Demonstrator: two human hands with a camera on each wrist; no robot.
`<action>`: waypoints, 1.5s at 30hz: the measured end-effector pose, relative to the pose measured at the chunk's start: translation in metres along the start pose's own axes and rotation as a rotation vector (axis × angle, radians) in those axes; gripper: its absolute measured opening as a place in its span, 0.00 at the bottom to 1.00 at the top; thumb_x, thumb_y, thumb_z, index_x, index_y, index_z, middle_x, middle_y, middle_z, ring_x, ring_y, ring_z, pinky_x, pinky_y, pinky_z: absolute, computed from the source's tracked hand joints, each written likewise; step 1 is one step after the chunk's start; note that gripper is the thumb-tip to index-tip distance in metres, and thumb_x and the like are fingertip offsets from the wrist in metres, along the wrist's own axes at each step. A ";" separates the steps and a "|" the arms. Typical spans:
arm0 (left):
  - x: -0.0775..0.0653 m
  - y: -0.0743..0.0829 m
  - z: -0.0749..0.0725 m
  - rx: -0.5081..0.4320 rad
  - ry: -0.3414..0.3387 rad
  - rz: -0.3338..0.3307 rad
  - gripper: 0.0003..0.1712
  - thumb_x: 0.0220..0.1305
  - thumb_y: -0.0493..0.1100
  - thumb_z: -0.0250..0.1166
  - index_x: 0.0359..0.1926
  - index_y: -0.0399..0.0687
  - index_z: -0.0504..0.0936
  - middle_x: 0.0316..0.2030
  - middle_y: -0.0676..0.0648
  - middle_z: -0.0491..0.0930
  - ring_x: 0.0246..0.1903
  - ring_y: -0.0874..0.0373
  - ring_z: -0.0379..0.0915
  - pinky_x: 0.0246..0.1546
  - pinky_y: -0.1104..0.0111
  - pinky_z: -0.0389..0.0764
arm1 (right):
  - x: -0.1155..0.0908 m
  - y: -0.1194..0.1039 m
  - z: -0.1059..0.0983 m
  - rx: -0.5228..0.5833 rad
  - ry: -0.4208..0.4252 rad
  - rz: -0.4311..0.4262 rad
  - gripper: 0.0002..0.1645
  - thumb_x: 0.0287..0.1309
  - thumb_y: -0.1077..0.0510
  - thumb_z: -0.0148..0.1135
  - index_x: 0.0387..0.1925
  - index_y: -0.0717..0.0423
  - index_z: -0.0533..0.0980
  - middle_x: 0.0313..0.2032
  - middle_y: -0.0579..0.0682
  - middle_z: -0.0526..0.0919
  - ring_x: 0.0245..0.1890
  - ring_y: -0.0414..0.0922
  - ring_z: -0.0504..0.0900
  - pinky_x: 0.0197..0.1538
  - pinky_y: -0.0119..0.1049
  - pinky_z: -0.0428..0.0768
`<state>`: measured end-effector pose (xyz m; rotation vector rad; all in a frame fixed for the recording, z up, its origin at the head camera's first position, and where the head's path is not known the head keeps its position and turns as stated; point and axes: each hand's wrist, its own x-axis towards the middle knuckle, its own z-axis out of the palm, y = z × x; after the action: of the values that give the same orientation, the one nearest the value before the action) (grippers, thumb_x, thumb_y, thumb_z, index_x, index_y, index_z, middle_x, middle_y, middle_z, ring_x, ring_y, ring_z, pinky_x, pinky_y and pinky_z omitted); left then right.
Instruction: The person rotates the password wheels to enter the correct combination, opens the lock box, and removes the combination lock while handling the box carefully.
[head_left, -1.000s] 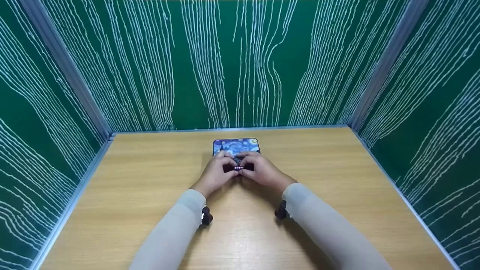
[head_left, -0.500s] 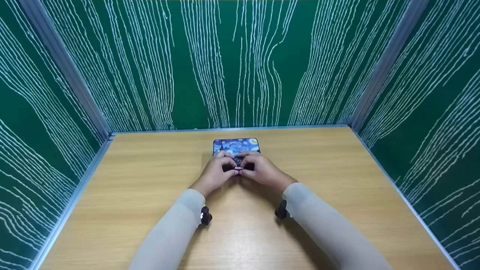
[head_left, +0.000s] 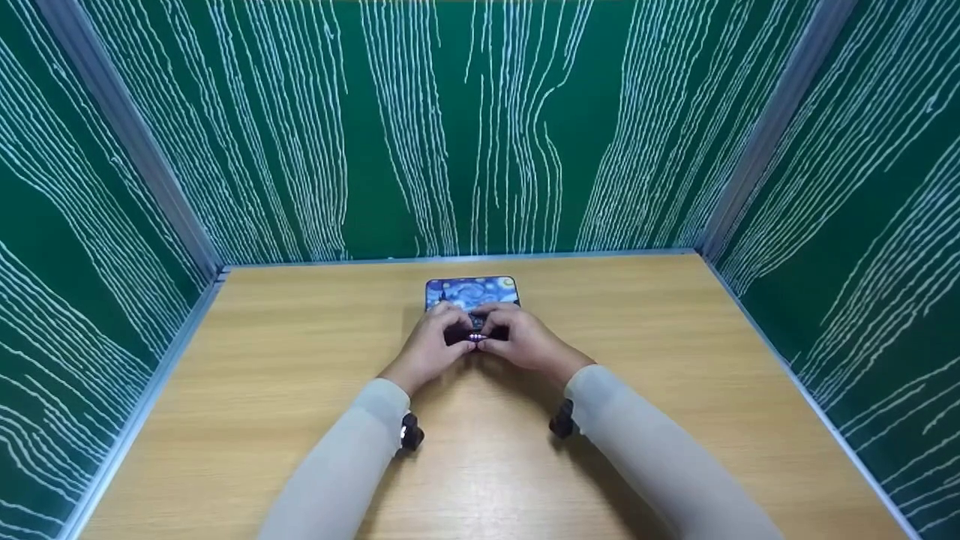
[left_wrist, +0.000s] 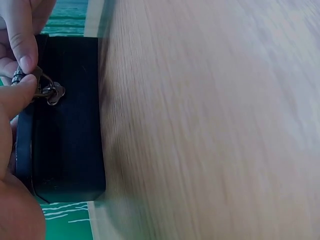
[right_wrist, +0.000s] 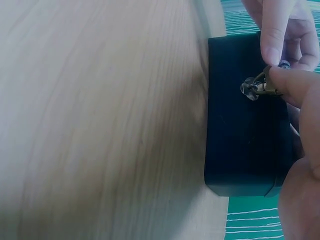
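A dark box (head_left: pixel 472 291), its lid printed with a swirling blue night-sky picture, sits on the table. A small metal combination padlock (head_left: pixel 477 337) with ridged dials is at the box's front edge. In the left wrist view its shackle (left_wrist: pixel 48 81) passes through the metal hasp (left_wrist: pixel 56 94) on the black front wall. My left hand (head_left: pixel 431 343) pinches the padlock from the left, thumb toward me. From the right, my right hand (head_left: pixel 531 342) pinches it too, the two thumbs almost meeting. Fingers of both hands reach over the lid, and the padlock's body is mostly hidden behind fingertips.
The wooden table (head_left: pixel 480 465) runs up to green walls (head_left: pixel 480 150) with white wavy lines at the back and sides. Metal frame posts (head_left: pixel 776 127) stand at the back corners. A small black device (head_left: pixel 412 433) is strapped at each wrist.
The fingers shift very slightly at the padlock. Box, arms and hands otherwise keep their places.
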<state>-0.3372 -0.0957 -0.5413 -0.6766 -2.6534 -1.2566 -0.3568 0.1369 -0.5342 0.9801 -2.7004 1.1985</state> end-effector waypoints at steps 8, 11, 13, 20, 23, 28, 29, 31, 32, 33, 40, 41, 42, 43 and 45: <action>-0.001 0.003 0.000 -0.005 -0.010 -0.024 0.06 0.73 0.40 0.79 0.47 0.48 0.90 0.61 0.44 0.81 0.68 0.45 0.77 0.79 0.49 0.74 | -0.001 0.001 0.000 -0.001 0.005 -0.005 0.05 0.71 0.61 0.79 0.39 0.52 0.87 0.72 0.56 0.86 0.77 0.60 0.81 0.82 0.57 0.76; 0.000 0.003 -0.001 -0.001 -0.013 -0.014 0.06 0.73 0.39 0.79 0.47 0.47 0.90 0.61 0.44 0.81 0.68 0.44 0.77 0.79 0.49 0.74 | -0.001 0.000 0.000 0.001 0.005 -0.002 0.05 0.70 0.60 0.79 0.39 0.51 0.87 0.73 0.56 0.86 0.77 0.60 0.81 0.82 0.58 0.76; 0.000 0.003 -0.001 0.008 -0.013 0.004 0.06 0.73 0.39 0.79 0.46 0.47 0.90 0.61 0.44 0.81 0.68 0.43 0.77 0.78 0.49 0.75 | -0.001 -0.001 -0.001 -0.004 0.005 -0.014 0.05 0.70 0.61 0.79 0.38 0.52 0.87 0.72 0.56 0.86 0.77 0.61 0.81 0.82 0.58 0.76; 0.000 0.003 -0.002 0.031 -0.009 0.041 0.04 0.73 0.39 0.78 0.44 0.47 0.90 0.61 0.44 0.82 0.67 0.43 0.79 0.77 0.47 0.76 | 0.000 -0.001 0.000 -0.018 0.017 -0.055 0.05 0.69 0.62 0.79 0.37 0.56 0.87 0.70 0.58 0.87 0.75 0.61 0.82 0.81 0.59 0.77; 0.000 0.003 -0.002 0.032 -0.019 0.023 0.06 0.73 0.40 0.78 0.47 0.47 0.90 0.62 0.44 0.82 0.68 0.43 0.78 0.78 0.47 0.74 | 0.000 -0.002 0.000 -0.015 0.015 -0.048 0.05 0.69 0.62 0.79 0.37 0.55 0.87 0.71 0.58 0.87 0.76 0.61 0.82 0.81 0.59 0.76; -0.001 0.004 -0.002 0.035 -0.026 0.009 0.09 0.72 0.39 0.78 0.50 0.49 0.90 0.63 0.43 0.81 0.69 0.43 0.77 0.80 0.47 0.73 | 0.000 -0.001 0.000 -0.009 0.012 -0.040 0.04 0.69 0.62 0.79 0.38 0.55 0.87 0.72 0.57 0.87 0.76 0.61 0.81 0.83 0.59 0.75; -0.001 0.004 -0.002 0.036 -0.023 0.012 0.09 0.72 0.39 0.78 0.50 0.49 0.90 0.62 0.43 0.81 0.69 0.42 0.77 0.79 0.46 0.73 | 0.000 -0.001 0.000 -0.008 0.011 -0.039 0.05 0.69 0.62 0.79 0.39 0.55 0.87 0.72 0.57 0.87 0.76 0.61 0.81 0.83 0.58 0.74; -0.001 0.003 -0.002 0.038 -0.019 0.017 0.08 0.72 0.38 0.78 0.49 0.48 0.90 0.62 0.43 0.81 0.68 0.43 0.77 0.79 0.46 0.74 | 0.000 -0.001 0.000 -0.007 0.010 -0.038 0.05 0.69 0.62 0.79 0.39 0.55 0.87 0.72 0.57 0.87 0.77 0.61 0.81 0.84 0.58 0.74; -0.001 0.003 -0.002 0.040 -0.019 0.016 0.08 0.72 0.39 0.78 0.49 0.48 0.90 0.61 0.44 0.81 0.68 0.43 0.77 0.79 0.47 0.74 | -0.001 -0.001 0.000 -0.006 0.011 -0.038 0.05 0.69 0.62 0.79 0.38 0.55 0.87 0.72 0.57 0.87 0.77 0.61 0.81 0.83 0.58 0.74; -0.001 0.003 -0.002 0.042 -0.018 0.017 0.07 0.72 0.39 0.78 0.48 0.48 0.90 0.61 0.44 0.81 0.68 0.43 0.77 0.79 0.47 0.74 | -0.001 -0.001 0.000 -0.007 0.013 -0.039 0.05 0.69 0.62 0.79 0.38 0.55 0.87 0.71 0.57 0.87 0.76 0.61 0.81 0.83 0.58 0.74; -0.001 0.005 -0.002 0.046 -0.024 0.014 0.05 0.74 0.40 0.77 0.47 0.48 0.91 0.62 0.44 0.81 0.68 0.44 0.77 0.77 0.47 0.75 | 0.000 -0.002 -0.001 -0.018 0.013 -0.037 0.05 0.70 0.61 0.79 0.38 0.54 0.87 0.71 0.57 0.87 0.76 0.61 0.81 0.83 0.58 0.75; -0.001 0.005 -0.002 0.049 -0.028 0.009 0.05 0.75 0.41 0.77 0.48 0.48 0.91 0.62 0.44 0.80 0.68 0.44 0.77 0.78 0.47 0.74 | 0.000 -0.002 -0.001 -0.018 0.011 -0.034 0.05 0.70 0.61 0.79 0.38 0.54 0.87 0.71 0.57 0.87 0.76 0.61 0.81 0.83 0.58 0.75; -0.001 0.005 -0.002 0.052 -0.031 0.008 0.05 0.75 0.41 0.77 0.48 0.48 0.91 0.63 0.44 0.80 0.69 0.43 0.76 0.78 0.47 0.74 | 0.000 -0.002 -0.001 -0.018 0.010 -0.034 0.05 0.70 0.61 0.79 0.38 0.55 0.87 0.71 0.57 0.87 0.76 0.61 0.81 0.83 0.58 0.75; -0.001 0.005 -0.003 0.056 -0.032 0.009 0.05 0.75 0.42 0.77 0.48 0.48 0.91 0.63 0.44 0.80 0.69 0.43 0.76 0.78 0.47 0.74 | 0.000 -0.002 -0.001 -0.018 0.010 -0.036 0.05 0.70 0.61 0.79 0.38 0.55 0.87 0.71 0.57 0.87 0.76 0.61 0.81 0.82 0.59 0.75; -0.001 0.004 -0.003 0.059 -0.034 0.015 0.06 0.74 0.42 0.77 0.48 0.47 0.91 0.64 0.43 0.80 0.70 0.42 0.76 0.78 0.46 0.74 | 0.000 -0.002 -0.001 -0.014 0.009 -0.033 0.05 0.70 0.61 0.79 0.38 0.55 0.87 0.71 0.57 0.87 0.76 0.61 0.81 0.82 0.58 0.76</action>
<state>-0.3345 -0.0958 -0.5368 -0.7135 -2.6954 -1.1690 -0.3562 0.1367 -0.5326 1.0117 -2.6711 1.1736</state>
